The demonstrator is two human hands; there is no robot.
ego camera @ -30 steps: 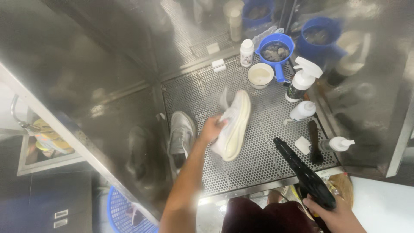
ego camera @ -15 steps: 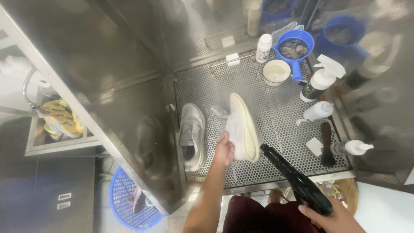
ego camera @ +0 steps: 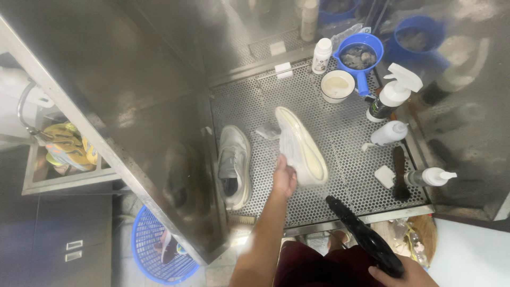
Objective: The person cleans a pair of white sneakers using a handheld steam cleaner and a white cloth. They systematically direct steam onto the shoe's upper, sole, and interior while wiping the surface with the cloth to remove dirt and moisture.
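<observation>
Left hand (ego camera: pixel 284 178) grips pale shoe (ego camera: pixel 300 146), sole up, above perforated steel tray (ego camera: pixel 361 183) (second shoe (ego camera: pixel 235 165) lies beside). Right hand (ego camera: pixel 404 273) clasps black spray gun (ego camera: pixel 364 239).

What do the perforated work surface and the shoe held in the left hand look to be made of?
Perforated work surface: apparently stainless steel, dull grey sheen, regular punched holes. Shoe in the left hand: pale cream sole, looks like matte rubber or foam; its upper is hidden.

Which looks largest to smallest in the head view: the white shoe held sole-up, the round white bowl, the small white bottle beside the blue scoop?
1. White shoe held sole-up, in the left hand; raised nearer the camera, but clearly largest.
2. Round white bowl.
3. Small white bottle.
</observation>
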